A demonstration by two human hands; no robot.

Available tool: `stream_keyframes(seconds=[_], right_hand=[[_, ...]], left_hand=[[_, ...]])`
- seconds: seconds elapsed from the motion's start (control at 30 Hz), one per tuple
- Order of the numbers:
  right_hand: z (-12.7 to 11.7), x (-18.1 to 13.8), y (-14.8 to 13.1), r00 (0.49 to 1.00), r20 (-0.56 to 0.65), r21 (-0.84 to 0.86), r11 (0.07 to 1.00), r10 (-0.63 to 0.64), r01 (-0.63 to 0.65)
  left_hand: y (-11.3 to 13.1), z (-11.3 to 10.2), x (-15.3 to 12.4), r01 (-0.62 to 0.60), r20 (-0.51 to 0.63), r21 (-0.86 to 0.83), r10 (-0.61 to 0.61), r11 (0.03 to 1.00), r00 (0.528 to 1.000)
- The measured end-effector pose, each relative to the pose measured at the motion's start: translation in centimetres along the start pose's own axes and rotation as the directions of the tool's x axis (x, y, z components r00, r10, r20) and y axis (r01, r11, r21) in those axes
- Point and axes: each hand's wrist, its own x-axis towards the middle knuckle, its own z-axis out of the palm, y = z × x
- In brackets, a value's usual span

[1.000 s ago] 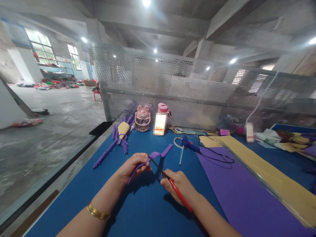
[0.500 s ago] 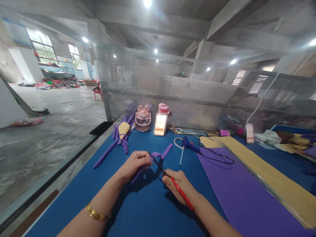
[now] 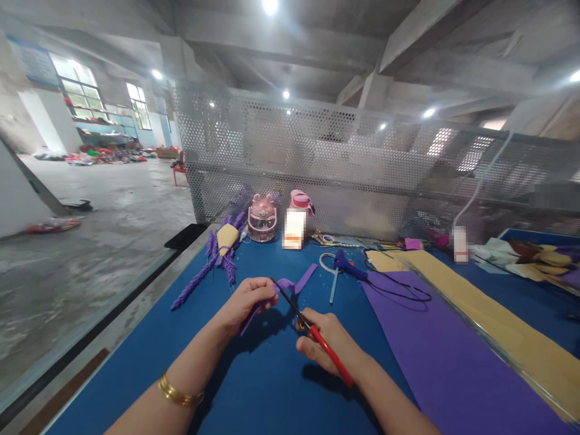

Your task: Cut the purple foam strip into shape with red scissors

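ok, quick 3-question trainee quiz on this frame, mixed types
1. True or false: the right hand holds red-handled scissors.
2. The left hand pinches: A) purple strip B) glue gun C) pink bottle?
3. What colour is the long sheet to the right of the purple sheet?
Key: 1 true; 2 A; 3 yellow.

— Where does the camera sit?
— On the person's head, facing forward and down along the blue table; the left hand and right hand lie close below it.
— How far ahead?
— To the perforated metal screen at the far edge.
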Motion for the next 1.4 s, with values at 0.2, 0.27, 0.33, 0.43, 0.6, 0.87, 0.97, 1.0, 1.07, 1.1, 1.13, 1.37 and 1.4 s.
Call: stream_keyframes(seconds=[0.2,0.27,0.33,0.43,0.6,0.87,0.97,1.0,1.07,1.1,1.13,1.37,1.4], right_hand=[[0.0,-0.1,0.1,0.998,0.044,0.127,0.991,0.033,-0.039],[0.0,-0.1,0.0,0.998,0.048,0.156,0.987,0.035,-0.042],[0.0,-0.1,0.0,0.998,0.054,0.175,0.983,0.044,-0.053],[0.1,-0.1,0.1,0.996,0.060,0.201,0.977,0.067,-0.078],[0.4,0.0,0.4,0.994,0.051,0.205,0.973,0.095,-0.103],[0.0,0.0,-0.2,0.999,-0.001,0.021,0.999,0.044,-0.044],[0.1,0.0,-0.1,0.999,-0.048,-0.082,0.996,0.018,-0.022],[0.2,0.0,0.0,0.998,-0.064,-0.110,0.994,0.007,-0.014],[0.3,0.0,0.2,0.997,-0.078,-0.158,0.987,-0.012,0.000],[0.3,0.0,0.3,0.996,-0.083,-0.178,0.984,-0.019,0.004],[0.3,0.0,0.3,0.996,-0.087,-0.198,0.980,-0.027,0.009],[0.6,0.0,0.0,0.988,-0.152,-0.318,0.948,-0.038,-0.013],[0.7,0.1,0.0,0.986,-0.164,-0.330,0.944,-0.036,-0.021]], left_hand=[[0.8,0.7,-0.5,-0.068,-0.054,0.173,0.079,0.983,0.995],[1.0,0.9,-0.6,-0.084,-0.077,0.214,0.102,0.973,0.992],[1.1,1.0,-0.6,-0.102,-0.098,0.240,0.129,0.965,0.987],[1.1,0.8,-0.5,-0.118,-0.164,0.265,0.165,0.957,0.972],[1.4,0.2,-0.5,-0.122,-0.284,0.297,0.209,0.947,0.936],[1.0,0.2,-0.3,-0.125,-0.259,0.299,0.207,0.946,0.944],[1.0,0.2,-0.3,-0.120,-0.261,0.305,0.205,0.945,0.943],[1.0,0.2,-0.3,-0.122,-0.258,0.311,0.208,0.942,0.943],[0.9,0.3,-0.4,-0.127,-0.249,0.325,0.214,0.937,0.945],[0.9,0.4,-0.4,-0.128,-0.241,0.331,0.215,0.935,0.947],[0.8,0.5,-0.4,-0.129,-0.230,0.337,0.214,0.933,0.949],[0.6,0.8,-0.4,-0.140,-0.182,0.373,0.220,0.917,0.958],[0.6,0.8,-0.4,-0.144,-0.183,0.379,0.226,0.914,0.957]])
